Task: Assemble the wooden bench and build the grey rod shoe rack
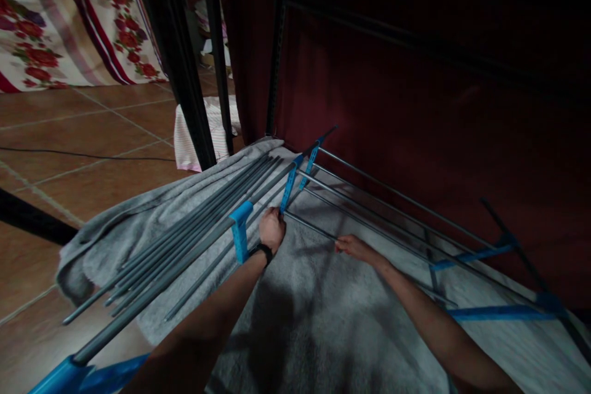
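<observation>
A folded drying rack (323, 197) of grey metal rods with blue plastic joints lies on a grey towel (323, 308) spread on the floor. My left hand (271, 229), with a black watch at the wrist, is closed around the lower end of a blue plastic bracket (289, 188) at the rack's hinge. My right hand (353, 247) pinches one thin grey rod (314, 228) just right of that bracket. A bundle of grey rods (184, 246) stretches down to the left, with another blue clip (240, 231) on it.
A dark red fabric wall (415, 104) on a black metal frame (184, 74) stands close behind the rack. Brown floor tiles (92, 154) lie to the left, crossed by a thin black cable. A striped cloth (189, 135) sits by the frame, and a flowered sheet (55, 18) hangs far left.
</observation>
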Motion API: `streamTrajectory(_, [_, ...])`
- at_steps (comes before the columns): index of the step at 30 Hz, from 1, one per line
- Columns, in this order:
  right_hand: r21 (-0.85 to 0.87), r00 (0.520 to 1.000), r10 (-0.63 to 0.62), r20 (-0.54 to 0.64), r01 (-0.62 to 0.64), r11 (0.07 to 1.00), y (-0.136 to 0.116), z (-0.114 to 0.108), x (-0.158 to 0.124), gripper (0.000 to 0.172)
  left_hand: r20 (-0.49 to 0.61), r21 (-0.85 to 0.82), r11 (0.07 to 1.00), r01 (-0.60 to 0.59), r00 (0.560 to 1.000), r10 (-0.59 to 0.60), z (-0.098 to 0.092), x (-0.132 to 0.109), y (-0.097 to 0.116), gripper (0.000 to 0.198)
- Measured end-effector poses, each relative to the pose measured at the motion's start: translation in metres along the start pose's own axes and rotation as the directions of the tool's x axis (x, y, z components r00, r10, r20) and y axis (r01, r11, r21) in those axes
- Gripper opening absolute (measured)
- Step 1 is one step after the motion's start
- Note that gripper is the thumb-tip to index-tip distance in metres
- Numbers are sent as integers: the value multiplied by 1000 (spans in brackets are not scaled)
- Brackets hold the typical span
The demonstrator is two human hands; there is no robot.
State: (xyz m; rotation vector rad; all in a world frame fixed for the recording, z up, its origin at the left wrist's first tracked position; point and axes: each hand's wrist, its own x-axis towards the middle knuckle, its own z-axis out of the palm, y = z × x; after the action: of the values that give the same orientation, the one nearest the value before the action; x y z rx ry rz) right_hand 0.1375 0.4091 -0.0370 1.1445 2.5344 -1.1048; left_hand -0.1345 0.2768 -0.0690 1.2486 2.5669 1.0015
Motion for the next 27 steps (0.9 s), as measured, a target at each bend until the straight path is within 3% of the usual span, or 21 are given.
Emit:
streamTrajectory(3, [-64, 995, -20, -98, 13, 998, -7, 6, -6, 34, 10, -12, 1000, -14, 1000, 14, 0, 1, -2, 24])
streamTrajectory(7, [-366, 969, -42, -242, -51, 929, -23, 16, -19, 35, 19, -9, 999, -33, 999, 33, -3, 0, -2, 23])
streamTrajectory(10, [-484, 965, -37, -260, -97, 870, -33, 19, -26, 39, 8, 5, 999, -36, 999, 36, -4, -1, 0, 22])
streamTrajectory(13, [-456, 976, -10, -217, -92, 885, -35, 16, -25, 38, 8, 31, 999, -25, 1000, 25, -5, -2, 2, 22])
streamTrajectory(22, [-134, 991, 23, -133, -41, 990, -18, 6, -5, 32, 28, 54, 999, 4, 1000, -6, -3, 0, 2, 26])
streamTrajectory(27, [-191, 985, -3, -175, -31, 981, -18, 10, -6, 31, 34, 83, 996, -37, 999, 35, -4, -2, 2, 25])
